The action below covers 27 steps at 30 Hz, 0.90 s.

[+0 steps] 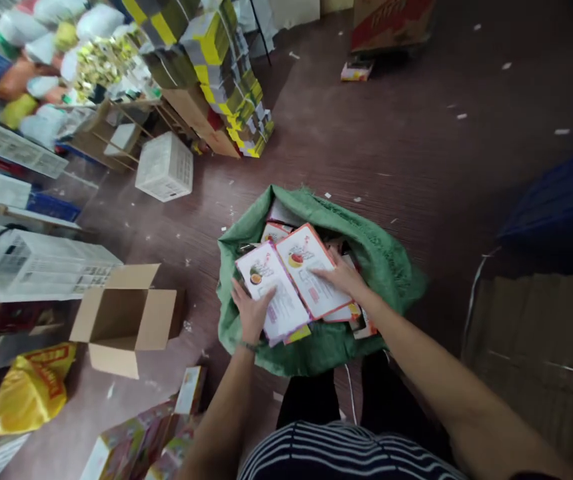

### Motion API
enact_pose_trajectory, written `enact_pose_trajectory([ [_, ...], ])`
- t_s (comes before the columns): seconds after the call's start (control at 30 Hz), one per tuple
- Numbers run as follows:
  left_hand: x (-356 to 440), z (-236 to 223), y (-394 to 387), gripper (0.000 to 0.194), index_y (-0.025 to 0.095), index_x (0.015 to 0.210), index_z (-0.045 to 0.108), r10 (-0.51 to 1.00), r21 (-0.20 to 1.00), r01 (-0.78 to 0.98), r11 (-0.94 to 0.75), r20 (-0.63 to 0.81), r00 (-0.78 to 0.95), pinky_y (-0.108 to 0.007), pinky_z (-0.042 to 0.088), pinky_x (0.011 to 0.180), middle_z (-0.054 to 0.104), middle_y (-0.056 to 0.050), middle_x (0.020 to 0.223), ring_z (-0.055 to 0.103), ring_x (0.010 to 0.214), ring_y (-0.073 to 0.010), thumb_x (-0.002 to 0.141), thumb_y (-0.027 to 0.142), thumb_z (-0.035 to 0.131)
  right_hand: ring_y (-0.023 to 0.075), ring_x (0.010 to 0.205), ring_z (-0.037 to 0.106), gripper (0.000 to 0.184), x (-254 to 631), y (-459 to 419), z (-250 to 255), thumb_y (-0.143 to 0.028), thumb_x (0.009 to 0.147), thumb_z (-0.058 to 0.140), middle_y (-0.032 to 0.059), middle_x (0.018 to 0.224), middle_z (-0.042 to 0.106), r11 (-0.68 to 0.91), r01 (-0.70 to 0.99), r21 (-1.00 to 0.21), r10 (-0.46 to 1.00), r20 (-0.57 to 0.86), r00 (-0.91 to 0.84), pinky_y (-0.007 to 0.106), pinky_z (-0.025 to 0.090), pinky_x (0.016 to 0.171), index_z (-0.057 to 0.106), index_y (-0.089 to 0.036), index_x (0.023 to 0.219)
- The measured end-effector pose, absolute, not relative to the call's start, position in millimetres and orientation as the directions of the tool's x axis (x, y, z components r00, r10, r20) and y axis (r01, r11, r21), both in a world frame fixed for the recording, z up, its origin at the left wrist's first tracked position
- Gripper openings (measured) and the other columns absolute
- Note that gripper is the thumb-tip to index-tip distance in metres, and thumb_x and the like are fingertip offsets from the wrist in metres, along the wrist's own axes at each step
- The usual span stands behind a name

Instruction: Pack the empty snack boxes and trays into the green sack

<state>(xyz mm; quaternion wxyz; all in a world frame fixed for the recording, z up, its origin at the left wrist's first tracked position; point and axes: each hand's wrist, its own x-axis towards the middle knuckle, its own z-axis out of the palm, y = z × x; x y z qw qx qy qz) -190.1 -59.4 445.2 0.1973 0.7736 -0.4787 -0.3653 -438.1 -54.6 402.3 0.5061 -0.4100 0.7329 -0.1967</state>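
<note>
Green sack [381, 250] gapes on the floor [416, 133], packs inside. Over its mouth, my left hand [253, 310] grasps the purple-edged pack [283, 310] and my right hand [343, 275] grasps the orange-edged pack [306, 250], faces up, side by side. I see an open box [123, 317] to the left and a white crate [165, 167] far left.

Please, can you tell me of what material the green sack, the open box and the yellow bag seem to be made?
Green sack: probably woven plastic, matte; its edge frays into loose threads.
Open box: brown cardboard, plain and dull, with stiff, straight-edged flaps.
Yellow bag: likely thin plastic film, rather shiny, with soft crumples and bright highlights.
</note>
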Motion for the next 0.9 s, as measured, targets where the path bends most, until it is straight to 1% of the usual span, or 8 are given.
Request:
enact_pose_trajectory([
  [0.03,-193,434,-74,0.12,0.015,0.167,0.013,-0.906,0.568,-0.712,-0.413,-0.338,0.256,-0.052,0.022,0.129,0.018,-0.019,0.171,0.009,0.16,-0.038,0.076,0.045,0.086,0.0366,0.128,0.056,0.091,-433,-62,399,-0.051,0.089,0.074,0.0201,0.145,0.054,0.57,-0.476,-0.67,-0.812,-0.547,-0.202,0.048,0.048,0.105,0.03,-0.015,0.161],
  [0.1,-200,418,-99,0.111,0.019,0.167,0.016,-0.925,0.45,-0.834,-0.319,-0.337,0.172,-0.052,0.024,0.128,0.008,-0.021,0.172,0.006,0.16,-0.0392,0.083,0.053,0.08,0.0408,0.133,0.049,0.093,-425,-77,403,-0.053,0.093,0.07,0.0243,0.152,0.044,0.478,-0.674,-0.564,-0.871,-0.403,-0.281,0.052,0.044,0.106,0.024,-0.017,0.165],
  [0.2,-212,402,-123,0.088,0.03,0.165,0.027,-0.935,0.327,-0.921,-0.213,-0.341,0.095,-0.059,0.028,0.124,-0.005,-0.021,0.172,0.012,0.158,-0.045,0.092,0.061,0.066,0.0434,0.123,0.05,0.074,-407,-100,414,-0.059,0.1,0.058,0.0268,0.141,0.046,0.424,-0.836,-0.348,-0.891,-0.327,-0.316,0.058,0.042,0.098,0.038,-0.023,0.162],
  [0.3,-215,381,-134,0.075,0.036,0.164,0.029,-0.937,0.238,-0.955,-0.177,-0.338,0.089,-0.068,0.018,0.123,-0.009,-0.018,0.173,0.001,0.159,-0.0443,0.098,0.064,0.052,0.0484,0.131,0.04,0.068,-386,-120,406,-0.063,0.101,0.052,0.0279,0.136,0.047,0.46,-0.858,-0.227,-0.869,-0.315,-0.382,0.062,0.037,0.099,0.047,-0.022,0.156],
  [0.43,-205,344,-141,0.072,0.038,0.164,0.024,-0.912,0.206,-0.96,-0.191,-0.398,0.096,-0.07,0.014,0.123,-0.01,-0.016,0.173,-0.003,0.159,-0.0412,0.101,0.064,0.044,0.0533,0.147,0.013,0.064,-363,-129,367,-0.054,0.104,0.046,0.0231,0.163,0.024,0.342,-0.923,-0.177,-0.918,-0.273,-0.288,0.069,0.028,0.105,0.041,-0.024,0.161],
  [0.53,-199,317,-141,0.07,0.039,0.164,0.026,-0.886,0.192,-0.962,-0.193,-0.456,0.087,-0.072,0.013,0.122,-0.009,-0.014,0.174,-0.002,0.159,-0.0422,0.1,0.065,0.044,0.0527,0.147,0.015,0.06,-354,-120,336,-0.039,0.108,0.04,0.0164,0.17,0.01,0.229,-0.962,-0.147,-0.919,-0.359,-0.164,0.069,0.025,0.108,0.03,-0.025,0.166],
  [0.63,-200,295,-143,0.072,0.042,0.163,0.027,-0.867,0.205,-0.962,-0.182,-0.495,0.059,-0.074,0.011,0.121,-0.009,-0.011,0.174,-0.005,0.159,-0.0431,0.098,0.066,0.048,0.0501,0.148,0.015,0.061,-351,-109,304,-0.023,0.107,0.03,0.0135,0.171,0.008,0.208,-0.973,-0.1,-0.867,-0.479,-0.136,0.066,0.023,0.112,0.021,-0.025,0.168],
  [0.9,-208,243,-178,0.073,0.044,0.163,0.023,-0.808,0.224,-0.942,-0.249,-0.584,0.074,-0.076,0.011,0.12,-0.007,-0.009,0.175,0.001,0.159,-0.045,0.098,0.069,0.044,0.0511,0.146,0.02,0.058,-355,-131,203,-0.022,0.109,0.02,0.0154,0.171,0.009,0.208,-0.976,-0.067,-0.822,-0.552,-0.138,0.067,0.028,0.105,0.018,-0.033,0.167],
])
